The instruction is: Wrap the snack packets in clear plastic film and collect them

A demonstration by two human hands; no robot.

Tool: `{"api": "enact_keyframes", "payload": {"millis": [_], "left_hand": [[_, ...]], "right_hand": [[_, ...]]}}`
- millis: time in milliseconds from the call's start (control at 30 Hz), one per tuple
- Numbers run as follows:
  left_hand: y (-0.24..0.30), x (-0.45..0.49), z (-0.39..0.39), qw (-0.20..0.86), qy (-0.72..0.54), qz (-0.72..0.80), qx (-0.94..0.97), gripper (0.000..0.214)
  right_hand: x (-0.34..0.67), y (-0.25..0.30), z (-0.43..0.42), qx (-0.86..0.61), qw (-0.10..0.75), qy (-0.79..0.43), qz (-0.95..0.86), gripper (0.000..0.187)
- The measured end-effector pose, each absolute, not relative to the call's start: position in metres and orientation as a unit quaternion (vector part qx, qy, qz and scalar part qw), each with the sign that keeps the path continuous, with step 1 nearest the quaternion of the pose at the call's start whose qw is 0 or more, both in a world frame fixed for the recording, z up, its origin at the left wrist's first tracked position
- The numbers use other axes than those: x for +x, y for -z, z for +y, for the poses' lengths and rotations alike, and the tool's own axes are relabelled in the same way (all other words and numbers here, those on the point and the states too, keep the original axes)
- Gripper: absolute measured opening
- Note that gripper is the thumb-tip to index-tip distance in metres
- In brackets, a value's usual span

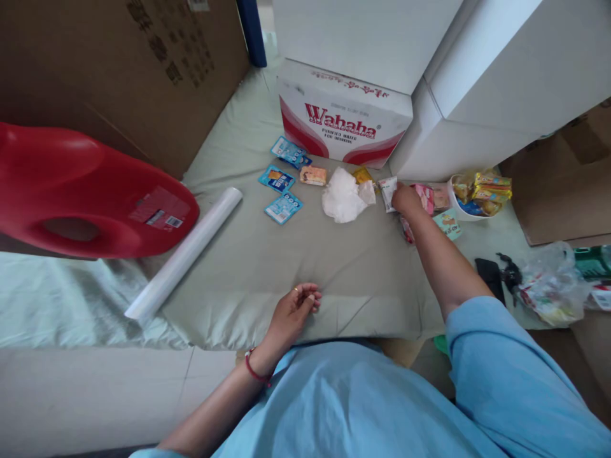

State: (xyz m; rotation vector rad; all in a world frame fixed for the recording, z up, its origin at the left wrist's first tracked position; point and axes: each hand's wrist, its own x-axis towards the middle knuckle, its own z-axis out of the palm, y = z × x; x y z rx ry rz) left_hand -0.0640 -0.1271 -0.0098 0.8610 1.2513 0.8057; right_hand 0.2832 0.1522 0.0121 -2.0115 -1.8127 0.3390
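Observation:
My left hand (293, 312) rests near the front edge of a pale green cloth (267, 261), fingers curled loosely with nothing in them. My right hand (405, 198) reaches forward to a heap of small snack packets, its fingers closed on a white packet (387, 191). Pink packets (424, 197) lie right beside that hand. A crumpled white plastic bag (342, 196) sits just left of it. Three blue sachets (281, 184) and an orange packet (313, 175) lie further left.
A white bowl of snacks (477, 191) stands at the right. A Wahaha carton (341, 117) and white boxes (477, 95) stand behind. A white roll (186, 251) and a red plastic stool (81, 191) lie left. Keys (508, 273) and a plastic bag (554, 286) are far right.

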Motion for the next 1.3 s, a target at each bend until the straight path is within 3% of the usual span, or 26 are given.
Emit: {"api": "enact_keyframes", "payload": {"millis": [233, 467, 567, 667, 767, 900, 1000, 1167, 1300], "left_hand": [[0.013, -0.066, -0.13, 0.658, -0.349, 0.55, 0.377, 0.036], [0.01, -0.064, -0.123, 0.667, -0.319, 0.549, 0.39, 0.033], [0.007, -0.065, -0.124, 0.655, -0.323, 0.553, 0.402, 0.031], [0.002, -0.064, -0.126, 0.645, -0.327, 0.549, 0.42, 0.028], [-0.007, -0.054, -0.121, 0.659, -0.327, 0.518, 0.436, 0.03], [-0.016, -0.031, -0.107, 0.718, -0.321, 0.47, 0.401, 0.045], [-0.017, -0.011, -0.095, 0.745, -0.315, 0.448, 0.381, 0.05], [-0.012, 0.008, -0.085, 0.734, -0.319, 0.436, 0.412, 0.032], [-0.013, 0.007, -0.088, 0.739, -0.313, 0.452, 0.39, 0.036]], "right_hand": [[0.264, -0.036, 0.133, -0.729, 0.171, -0.011, -0.663, 0.036], [0.235, -0.018, 0.13, -0.697, 0.24, -0.224, -0.637, 0.043], [0.237, -0.012, 0.115, -0.726, 0.334, -0.184, -0.573, 0.024], [0.239, -0.012, 0.076, -0.721, 0.486, -0.165, -0.465, 0.023], [0.225, -0.01, 0.015, -0.66, 0.58, -0.313, -0.36, 0.029], [0.189, -0.007, -0.066, -0.593, 0.568, -0.505, -0.266, 0.038], [0.171, -0.007, -0.1, -0.595, 0.555, -0.529, -0.242, 0.037], [0.174, -0.007, -0.114, -0.602, 0.501, -0.554, -0.282, 0.036], [0.182, -0.007, -0.113, -0.6, 0.447, -0.565, -0.347, 0.034]]}}
